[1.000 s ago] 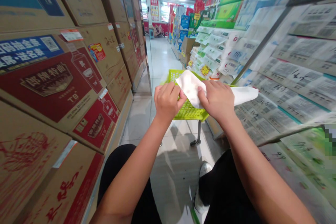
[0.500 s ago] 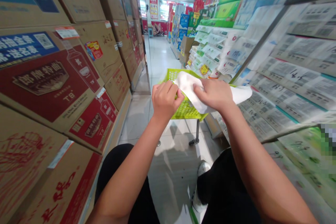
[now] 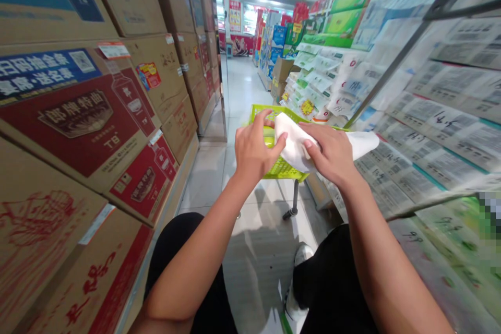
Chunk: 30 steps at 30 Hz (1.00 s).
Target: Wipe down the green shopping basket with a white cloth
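My left hand (image 3: 256,148) is open at the near left of a lime-green shopping cart basket (image 3: 284,169), its fingers curved and spread. Its thumb reaches the left edge of a white cloth (image 3: 287,133), which could also be a paper wipe. My right hand (image 3: 332,151) is closed over the cloth, with the thumb pressing on top. One end of the cloth sticks out to the right of that hand. The cloth drapes across the near side of the basket and hides part of it. Whatever lies beneath my right palm is hidden.
Stacked cardboard cartons (image 3: 86,120) line the left side. White tissue packs (image 3: 442,109) are piled on the right, behind a slanted grey metal post (image 3: 387,73). A tiled aisle (image 3: 245,81) runs ahead. The cart's caster (image 3: 289,213) stands on the floor before my shoe (image 3: 301,255).
My left hand has opened from a closed grip at the cloth's left edge and its fingers have spread. The cloth's left end has bunched up toward my right hand, which stays on it.
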Tool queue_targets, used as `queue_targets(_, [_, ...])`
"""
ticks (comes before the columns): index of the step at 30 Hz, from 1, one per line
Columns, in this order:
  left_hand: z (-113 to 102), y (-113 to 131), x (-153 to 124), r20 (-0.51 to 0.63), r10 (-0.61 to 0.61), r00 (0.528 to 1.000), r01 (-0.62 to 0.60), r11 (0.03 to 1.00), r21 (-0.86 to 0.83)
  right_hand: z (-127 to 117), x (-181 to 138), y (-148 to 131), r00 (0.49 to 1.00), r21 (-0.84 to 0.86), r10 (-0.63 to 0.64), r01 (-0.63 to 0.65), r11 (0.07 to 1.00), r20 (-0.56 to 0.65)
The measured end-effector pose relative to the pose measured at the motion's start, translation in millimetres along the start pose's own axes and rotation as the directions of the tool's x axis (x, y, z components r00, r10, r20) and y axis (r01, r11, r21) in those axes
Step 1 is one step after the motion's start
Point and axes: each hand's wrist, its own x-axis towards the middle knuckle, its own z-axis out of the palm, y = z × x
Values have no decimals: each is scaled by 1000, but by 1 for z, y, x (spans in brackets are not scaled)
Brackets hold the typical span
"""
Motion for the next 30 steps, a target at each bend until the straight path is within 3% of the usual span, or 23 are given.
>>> queue_targets(5, [-14,-1,6,39,62,997,-45,938,-343,-5,14,-4,989,-14,133,-132,991,66])
queue_targets(8, [-27,-7,9,172,179,969,-65,850,-523,-9,26,-6,968,-111,205,-190,976,142])
queue_targets(10, [-33,-17,12,143,188,972,-75,820,-568,-11,33,-6,954,-161,228,-199,967,193])
queue_targets(13, [-32,-43,11,-68,92,993,-113,889,-444,-13,38,-5,937,-205,225,-173,963,267])
queue_targets(14, [-28,-52,10,-48,111,993,-121,929,-350,-12,39,-5,935,-214,217,-160,964,279])
queue_targets(17, [-13,-75,-1,211,136,968,-106,983,-150,-8,38,-8,946,-243,185,-120,963,267])
queue_targets(20, [2,-85,-11,207,127,970,-94,983,-160,-4,37,-16,956,-263,142,-72,962,258])
queue_targets(24, [15,-83,-17,165,201,965,-168,966,-195,2,44,-41,944,-283,104,-12,959,314])
queue_targets(26, [21,-79,-20,160,187,969,-160,973,-168,6,50,-56,923,-302,151,-40,953,354])
queue_targets(30, [34,-64,-33,196,105,975,-101,994,-34,12,59,-74,853,-336,357,-232,913,380])
